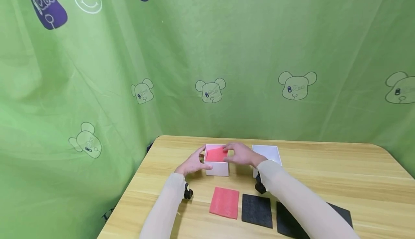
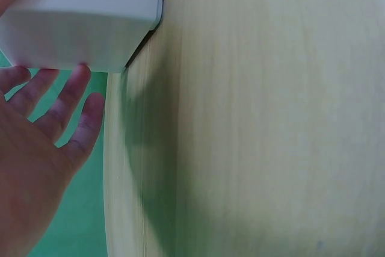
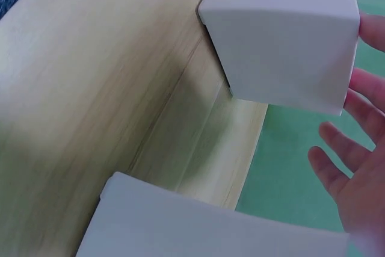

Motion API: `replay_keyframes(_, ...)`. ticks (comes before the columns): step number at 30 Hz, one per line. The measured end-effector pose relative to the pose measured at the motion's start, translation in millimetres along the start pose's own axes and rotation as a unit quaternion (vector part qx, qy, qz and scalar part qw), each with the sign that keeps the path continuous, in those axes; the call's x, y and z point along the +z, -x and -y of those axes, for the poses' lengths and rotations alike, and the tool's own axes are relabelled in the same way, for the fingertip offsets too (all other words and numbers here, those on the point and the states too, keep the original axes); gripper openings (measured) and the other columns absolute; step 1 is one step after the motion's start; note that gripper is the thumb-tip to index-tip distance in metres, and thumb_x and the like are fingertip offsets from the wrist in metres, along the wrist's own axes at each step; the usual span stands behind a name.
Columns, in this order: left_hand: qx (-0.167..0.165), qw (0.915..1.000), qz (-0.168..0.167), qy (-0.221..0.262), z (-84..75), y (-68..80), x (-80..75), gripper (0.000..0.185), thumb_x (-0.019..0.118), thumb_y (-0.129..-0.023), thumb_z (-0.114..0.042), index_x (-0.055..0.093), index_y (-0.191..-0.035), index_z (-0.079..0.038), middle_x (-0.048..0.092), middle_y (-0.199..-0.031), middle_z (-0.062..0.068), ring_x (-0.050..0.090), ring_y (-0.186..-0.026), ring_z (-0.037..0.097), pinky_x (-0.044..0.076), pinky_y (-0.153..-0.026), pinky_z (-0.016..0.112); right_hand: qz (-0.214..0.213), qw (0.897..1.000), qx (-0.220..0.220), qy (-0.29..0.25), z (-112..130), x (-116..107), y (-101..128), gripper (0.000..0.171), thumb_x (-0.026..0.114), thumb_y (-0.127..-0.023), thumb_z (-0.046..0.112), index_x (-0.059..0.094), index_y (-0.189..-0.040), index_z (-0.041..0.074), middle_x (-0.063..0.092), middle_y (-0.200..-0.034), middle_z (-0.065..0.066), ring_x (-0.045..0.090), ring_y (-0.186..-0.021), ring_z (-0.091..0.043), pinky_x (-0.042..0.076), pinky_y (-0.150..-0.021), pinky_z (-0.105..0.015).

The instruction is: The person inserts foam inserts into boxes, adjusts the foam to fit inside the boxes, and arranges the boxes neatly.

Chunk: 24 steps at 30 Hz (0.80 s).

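Observation:
A white open-topped box (image 1: 217,169) stands near the back of the table between my hands, with a red cloth piece (image 1: 215,155) inside it. My left hand (image 1: 192,163) holds the box at its left side, thumb at the front face and fingers toward the back. In the left wrist view its fingertips (image 2: 79,75) meet the far edge of the box's side. My right hand (image 1: 241,154) reaches over the right rim, fingertips on the red cloth and thumb by the rim. The right wrist view shows its lower fingers spread loosely beside the box; the box wall hides the other tips.
A second white open box (image 1: 266,152) stands to the right, partly behind my right forearm. In front lie a red cloth square (image 1: 224,203), a black square (image 1: 257,210) and a larger black sheet (image 1: 341,212) under my right sleeve. A green curtain (image 1: 253,88) hangs behind the table.

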State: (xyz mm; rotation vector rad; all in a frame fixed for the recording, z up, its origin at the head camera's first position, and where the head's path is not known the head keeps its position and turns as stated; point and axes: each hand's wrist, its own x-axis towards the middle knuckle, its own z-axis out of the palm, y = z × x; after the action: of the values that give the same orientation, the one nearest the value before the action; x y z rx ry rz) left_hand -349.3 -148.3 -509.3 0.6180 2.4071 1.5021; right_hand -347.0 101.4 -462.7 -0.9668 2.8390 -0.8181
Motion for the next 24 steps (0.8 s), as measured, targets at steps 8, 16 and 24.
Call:
replay_keyframes(8, -0.004, 1.0, 0.006, 0.003, -2.2, 1.5, 0.5, 0.102, 0.081, -0.075, -0.013, 0.015, -0.152, -0.013, 0.037, -0.145, 0.013, 0.044, -0.123, 0.032, 0.041, -0.099, 0.045, 0.007, 0.999, 0.036, -0.007, 3.8, -1.0, -3.8, 0.044, 0.074, -0.079, 0.033, 0.067, -0.114, 0.007, 0.057, -0.128, -0.009, 0.047, -0.123, -0.032, 0.035, -0.104, -0.046)
replay_keyframes(16, -0.001, 0.9999, 0.012, 0.006, -23.1, 11.6, -2.8, 0.099, 0.079, -0.075, -0.008, 0.016, -0.151, -0.007, 0.04, -0.141, 0.017, 0.046, -0.121, 0.034, 0.045, -0.095, 0.043, 0.016, 0.998, 0.056, -0.017, 7.8, -0.6, -9.6, 0.047, 0.076, -0.077, 0.033, 0.067, -0.115, 0.006, 0.059, -0.124, -0.008, 0.05, -0.119, -0.029, 0.039, -0.101, -0.044)
replay_keyframes(24, 0.001, 0.9999, 0.01, 0.006, -19.8, 9.7, -1.5, 0.101, 0.08, -0.073, -0.009, 0.017, -0.152, -0.009, 0.042, -0.139, 0.015, 0.048, -0.119, 0.031, 0.046, -0.093, 0.039, 0.024, 0.996, 0.071, -0.05, 6.0, -0.2, -10.8, 0.05, 0.079, -0.076, 0.03, 0.065, -0.118, 0.005, 0.062, -0.118, -0.007, 0.054, -0.113, -0.026, 0.043, -0.097, -0.041)
